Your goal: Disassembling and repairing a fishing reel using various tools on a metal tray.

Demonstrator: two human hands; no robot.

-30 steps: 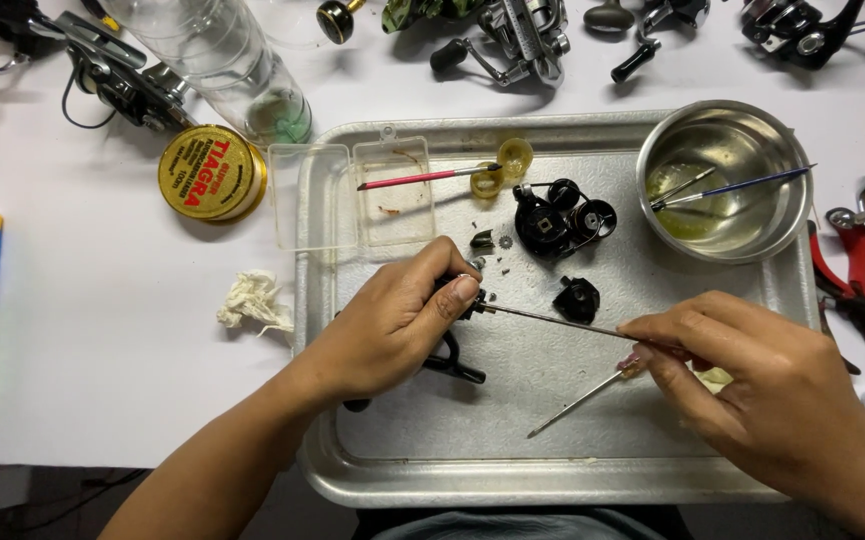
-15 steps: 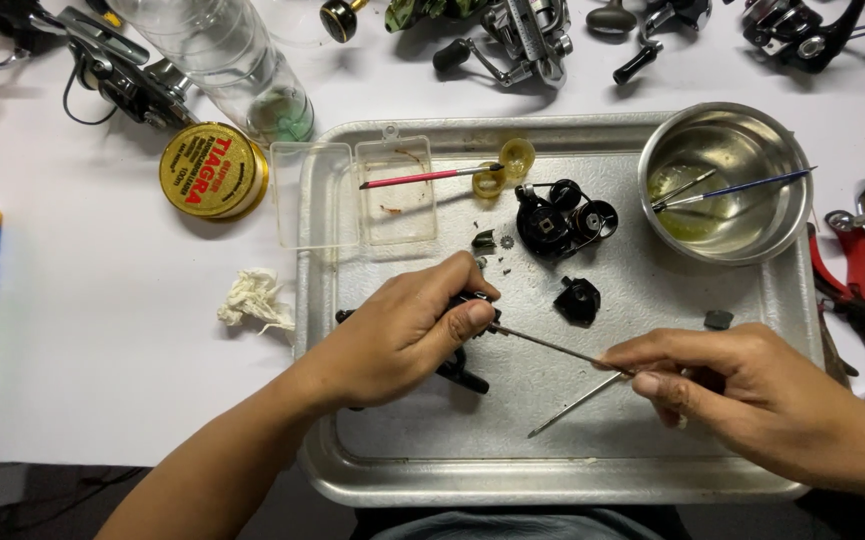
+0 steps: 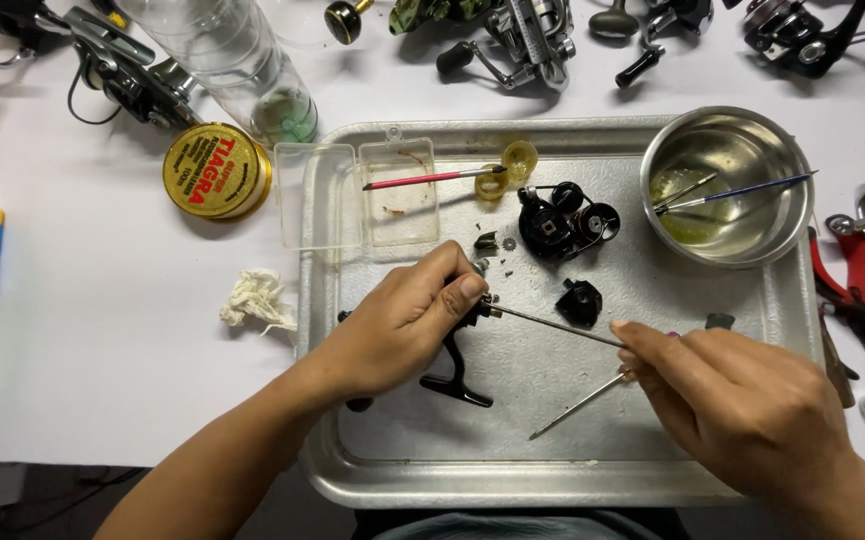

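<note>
My left hand [image 3: 402, 320] grips a black fishing-reel body [image 3: 454, 378] over the middle of a metal tray [image 3: 512, 470]. A thin metal shaft [image 3: 552, 325] sticks out of the reel toward the right. My right hand [image 3: 732, 400] pinches the far end of that shaft with its fingertips. A second thin metal rod [image 3: 577, 407] lies on the tray just below it. Black reel parts [image 3: 564, 220] and a smaller black piece [image 3: 580, 300] sit on the tray behind the hands.
A steel bowl [image 3: 727, 185] with yellowish liquid and a brush stands in the tray's back right corner. A clear plastic box [image 3: 357, 195], red-handled brush [image 3: 432, 179], gold tin [image 3: 216, 170], plastic bottle [image 3: 237, 70], cloth scrap [image 3: 255, 298], red pliers [image 3: 852, 275] and several reels surround it.
My right hand slid left along the shaft and closed its fingertips on it. My left hand kept its hold on the reel body and shifted only slightly.
</note>
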